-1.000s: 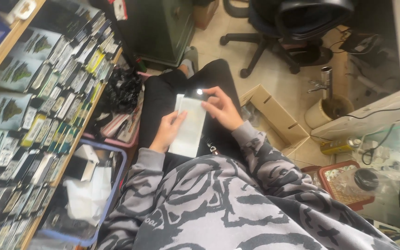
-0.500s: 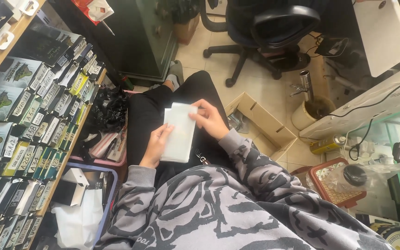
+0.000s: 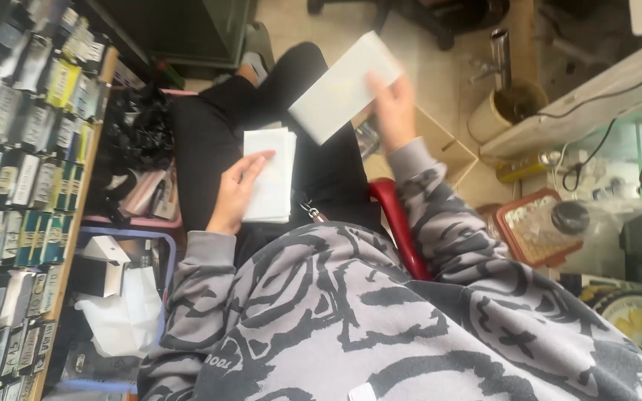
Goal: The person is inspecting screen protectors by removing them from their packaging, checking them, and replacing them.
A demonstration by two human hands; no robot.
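left hand (image 3: pixel 233 194) flat on the white stack (image 3: pixel 269 174) in the lap, pinning it steady. right hand (image 3: pixel 394 111) clamped on a white flat box (image 3: pixel 343 85), lifted clear toward the cardboard box (image 3: pixel 443 148), grip somewhat blurred.

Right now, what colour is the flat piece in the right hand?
White; the flat rectangular piece in the right hand shows best in the head view.

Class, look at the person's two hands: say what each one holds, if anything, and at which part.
The right hand holds a white flat box by its lower right end, lifted. The left hand rests on the left edge of a white stack on the lap.
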